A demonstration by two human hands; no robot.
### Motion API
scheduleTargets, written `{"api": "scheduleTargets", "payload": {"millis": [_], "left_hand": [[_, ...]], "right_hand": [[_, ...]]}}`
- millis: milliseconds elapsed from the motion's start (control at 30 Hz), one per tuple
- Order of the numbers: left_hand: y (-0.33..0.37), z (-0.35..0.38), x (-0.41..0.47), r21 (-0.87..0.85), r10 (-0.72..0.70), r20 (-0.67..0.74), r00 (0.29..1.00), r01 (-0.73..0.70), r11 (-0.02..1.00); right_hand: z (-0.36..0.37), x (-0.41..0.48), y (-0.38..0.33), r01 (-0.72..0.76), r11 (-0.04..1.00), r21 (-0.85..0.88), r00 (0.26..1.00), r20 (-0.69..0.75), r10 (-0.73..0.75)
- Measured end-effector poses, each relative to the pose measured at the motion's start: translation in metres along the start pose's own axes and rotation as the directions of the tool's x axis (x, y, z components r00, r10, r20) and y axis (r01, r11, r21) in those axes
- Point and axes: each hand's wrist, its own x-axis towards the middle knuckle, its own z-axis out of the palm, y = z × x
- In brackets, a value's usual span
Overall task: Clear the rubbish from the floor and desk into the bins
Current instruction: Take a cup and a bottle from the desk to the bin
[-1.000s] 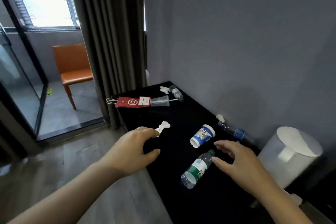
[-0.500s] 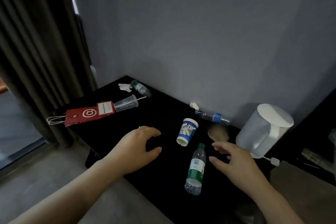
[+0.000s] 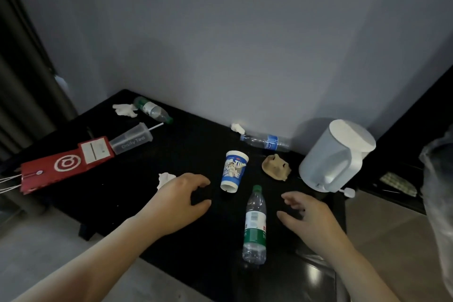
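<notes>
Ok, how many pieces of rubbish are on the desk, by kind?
Plastic bottles: 3
Cups: 2
Crumpled tissues: 3
Red paper bag: 1
Brown cardboard piece: 1
Total: 10

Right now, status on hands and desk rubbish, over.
Left hand open, right hand open, both empty above the desk. Green-label bottle lies between them, untouched. Blue cup just beyond; nothing in the way.

Both my bare forearms reach forward over the near edge of the counter (image 3: 186, 144). My left hand (image 3: 176, 203) hovers palm down, fingers loosely curled, holding nothing. My right hand (image 3: 311, 218) is spread, fingers relaxed, also empty.
</notes>
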Motion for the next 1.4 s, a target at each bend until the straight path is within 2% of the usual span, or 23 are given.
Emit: {"api": "scheduleTargets", "payload": {"millis": [367, 633, 767, 900, 1067, 1200, 1400], "left_hand": [[-0.014, 0.029, 0.093, 0.036, -0.072, 0.071, 0.995, 0.07, 0.997], [-0.03, 0.064, 0.149, 0.019, -0.139, 0.204, 0.969, 0.138, 0.99], [-0.038, 0.082, 0.181, 0.035, -0.174, 0.294, 0.94, 0.172, 0.985], [-0.044, 0.097, 0.21, 0.027, -0.239, 0.339, 0.91, 0.244, 0.969], [-0.047, 0.126, 0.239, -0.004, -0.325, 0.328, 0.887, 0.346, 0.938], [-0.048, 0.143, 0.259, -0.036, -0.413, 0.316, 0.854, 0.445, 0.895], [-0.056, 0.165, 0.266, -0.047, -0.462, 0.354, 0.813, 0.508, 0.86]], "right_hand": [[0.017, 0.082, 0.031, -0.068, 0.996, 0.057, 0.996, 0.065, 0.065], [0.053, 0.102, 0.046, -0.202, 0.978, 0.04, 0.97, 0.145, 0.195], [0.074, 0.101, 0.047, -0.331, 0.938, 0.104, 0.936, 0.16, 0.312], [0.092, 0.102, 0.047, -0.41, 0.909, 0.072, 0.901, 0.184, 0.392], [0.11, 0.107, 0.048, -0.519, 0.853, 0.064, 0.846, 0.185, 0.501], [0.122, 0.112, 0.05, -0.553, 0.828, 0.086, 0.825, 0.19, 0.532], [0.139, 0.117, 0.052, -0.64, 0.759, 0.118, 0.763, 0.211, 0.611]]}}
